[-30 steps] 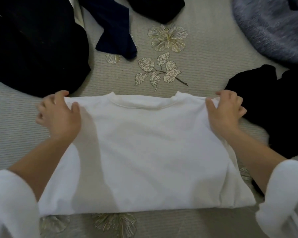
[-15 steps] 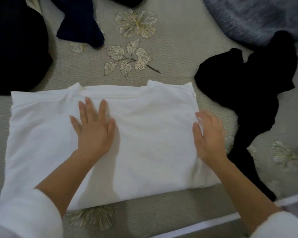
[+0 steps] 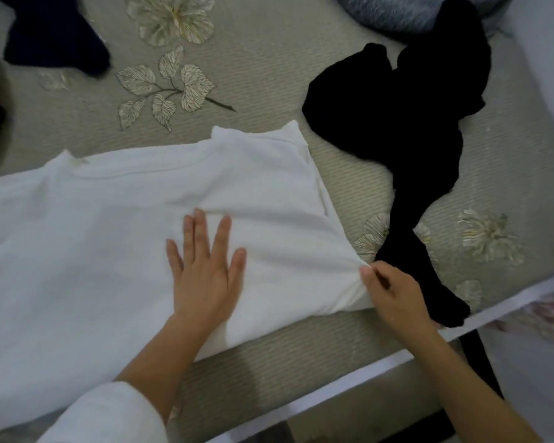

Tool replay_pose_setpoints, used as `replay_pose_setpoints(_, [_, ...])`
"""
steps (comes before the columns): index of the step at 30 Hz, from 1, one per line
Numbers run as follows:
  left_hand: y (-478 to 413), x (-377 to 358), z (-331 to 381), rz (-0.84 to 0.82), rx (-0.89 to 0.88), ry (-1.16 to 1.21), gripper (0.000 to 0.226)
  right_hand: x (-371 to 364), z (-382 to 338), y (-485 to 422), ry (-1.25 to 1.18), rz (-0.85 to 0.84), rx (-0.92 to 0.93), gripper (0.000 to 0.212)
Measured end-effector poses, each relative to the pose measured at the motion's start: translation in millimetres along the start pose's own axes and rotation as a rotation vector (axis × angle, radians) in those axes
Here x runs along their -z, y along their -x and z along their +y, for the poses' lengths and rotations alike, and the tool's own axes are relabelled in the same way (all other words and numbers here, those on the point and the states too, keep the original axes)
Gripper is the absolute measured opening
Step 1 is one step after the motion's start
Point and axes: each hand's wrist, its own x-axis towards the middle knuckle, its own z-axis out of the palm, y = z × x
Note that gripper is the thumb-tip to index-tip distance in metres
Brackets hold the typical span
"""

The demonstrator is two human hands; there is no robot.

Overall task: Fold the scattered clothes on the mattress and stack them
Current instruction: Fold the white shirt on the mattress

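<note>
The white shirt (image 3: 93, 235) lay half folded on the mattress (image 3: 269, 75). The left hand (image 3: 205, 273) pressed it flat, fingers (image 3: 199, 231) spread; the right hand (image 3: 394, 292) pinched its edge. Black clothes (image 3: 397, 116) (and a dark blue one (image 3: 55, 36)) lay unfolded; no stack yet.

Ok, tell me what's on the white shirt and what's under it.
The left hand lies flat on the shirt, fingers spread; the right hand pinches its right edge. The mattress shows around it; whatever is beneath the cloth is covered.
</note>
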Motion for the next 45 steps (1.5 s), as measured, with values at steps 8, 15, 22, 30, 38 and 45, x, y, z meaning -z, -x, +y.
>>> replay_pose_setpoints(8, [-5.9,14.6,23.2,-0.063,-0.082,0.034,0.066,-7.4,-11.8,-8.7,-0.009,0.039,-0.099,0.006])
replay_pose_setpoints(15, [-75.4,10.0,83.8,-0.210,-0.309,-0.087,0.058,-22.9,-14.6,0.2,0.061,0.046,-0.150,0.052])
replay_pose_setpoints(22, [-57.7,17.6,79.2,-0.172,-0.271,0.053,0.059,-11.3,-20.3,-31.4,-0.163,-0.064,-0.334,0.044])
replay_pose_setpoints(30, [32.9,1.5,-8.5,-0.097,-0.118,0.010,0.058,17.6,-72.5,-53.1,-0.390,-0.570,-0.369,0.038])
replay_pose_setpoints(38, [23.7,78.4,-23.9,-0.271,0.252,1.102,0.048,-14.7,-176.4,-18.6,-0.576,-0.636,-0.204,0.042])
replay_pose_setpoints(45, [51.3,138.9,-139.6,-0.168,0.610,1.772,0.042,-107.9,-268.2,40.3,-0.454,-0.615,0.041,0.050])
